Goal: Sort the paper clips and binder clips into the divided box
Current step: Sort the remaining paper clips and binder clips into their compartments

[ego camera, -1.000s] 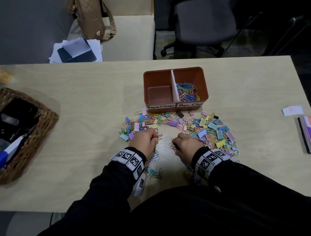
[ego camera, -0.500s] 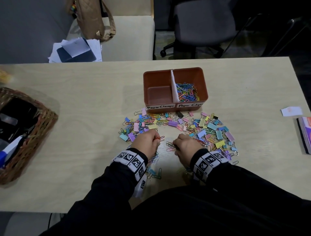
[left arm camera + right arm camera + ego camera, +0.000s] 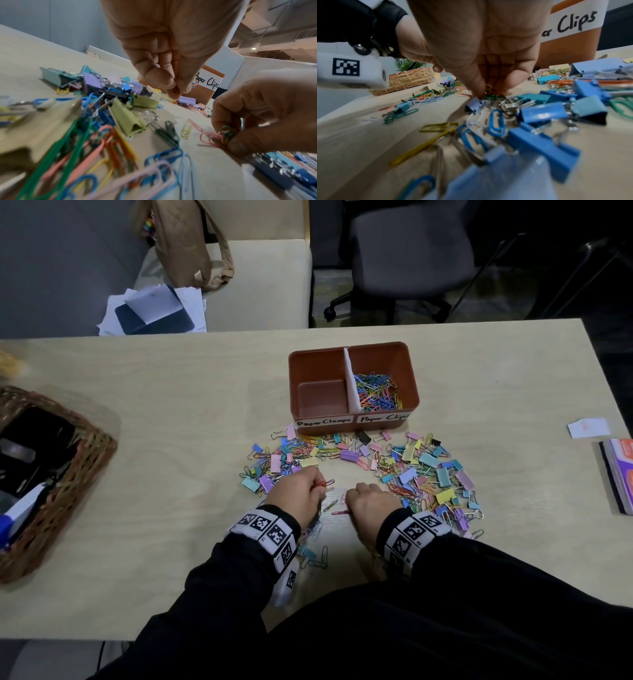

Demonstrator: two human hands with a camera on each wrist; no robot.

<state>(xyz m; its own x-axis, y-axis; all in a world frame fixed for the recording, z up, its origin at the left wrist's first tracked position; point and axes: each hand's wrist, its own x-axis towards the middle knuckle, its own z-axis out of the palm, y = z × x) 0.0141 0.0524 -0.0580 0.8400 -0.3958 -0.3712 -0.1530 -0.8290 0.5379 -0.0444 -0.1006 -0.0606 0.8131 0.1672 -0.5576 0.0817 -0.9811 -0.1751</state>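
A: Start big. Where does the divided box (image 3: 354,386) sit from your hands?

B: Straight ahead of both, beyond the pile. Its right-hand compartment already holds paper clips (image 3: 376,393); the left one, labelled for clamps, looks empty.

A: And the loose binder clips (image 3: 428,470)?

B: Most lie ahead and to the right of your right hand (image 3: 371,505), with more ahead and left of your left hand (image 3: 298,493).

A: What are your hands doing?

B: Your left hand pinches a red paper clip (image 3: 325,483), its long axis pointing rightward. Your right hand's fingers curl round a small bunch of coloured clips (image 3: 227,133) and pinch at a pink paper clip (image 3: 208,136) on the table (image 3: 171,405).

A: Which hand unloads first?

B: I'd judge the right; the clip compartment lies directly ahead of it
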